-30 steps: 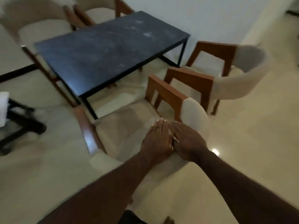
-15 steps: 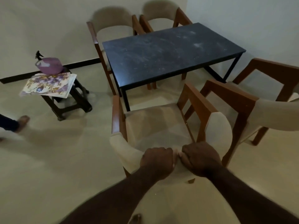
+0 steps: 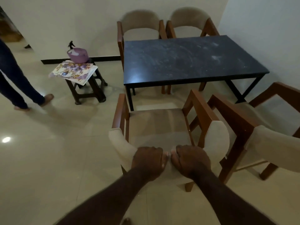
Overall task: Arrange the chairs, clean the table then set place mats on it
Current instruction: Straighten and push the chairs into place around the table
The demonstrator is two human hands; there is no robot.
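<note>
Since a second ago the head view has swung left, putting the desk [image 3: 186, 59] straight ahead, and both hands have gone from flat to curled.

My left hand [image 3: 148, 161] and right hand [image 3: 191, 161] grip the padded backrest of the near chair [image 3: 155, 125], side by side. It stands just short of the desk's near edge. I judge it stiff-framed and fairly heavy, with padding that gives, so the backrest or the wooden arms are the best holds.

I count four chairs: this one, a second chair [image 3: 259, 143] to its right, and two far chairs [image 3: 140, 25] behind the one dusty desk. The place mats [image 3: 73, 72] lie stacked on a stool [image 3: 87, 90]; I cannot tell their number.
</note>
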